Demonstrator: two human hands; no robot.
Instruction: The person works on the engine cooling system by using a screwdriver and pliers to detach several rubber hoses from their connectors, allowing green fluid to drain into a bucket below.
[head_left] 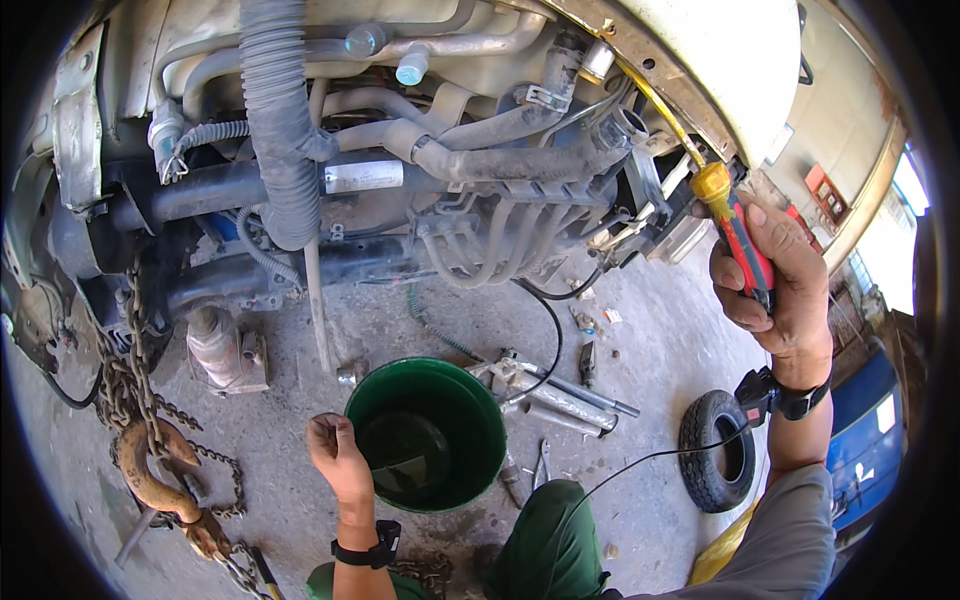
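My right hand point(765, 265) is closed around the red and yellow handle point(735, 230) of a screwdriver-like tool whose long yellow shaft point(660, 110) reaches up along a rusty-edged metal panel point(688, 78) of the vehicle's underside. Hoses and metal pipes point(520, 160) lie just left of it. My left hand point(338, 450) hangs beside the rim of a green bucket point(470, 385), fingers curled, with nothing visible in them. The bucket holds a little liquid. A large corrugated hose point(280, 130) hangs at the top left.
A bottle jack point(215, 350) and chains with a rusty hook point(150, 470) are at left. Metal tubes point(560, 400), pliers point(542, 460) and a black cable lie on the concrete. A tyre point(715, 450) lies at right, near a blue panel point(865, 420). My green-clad knee point(550, 550) is below.
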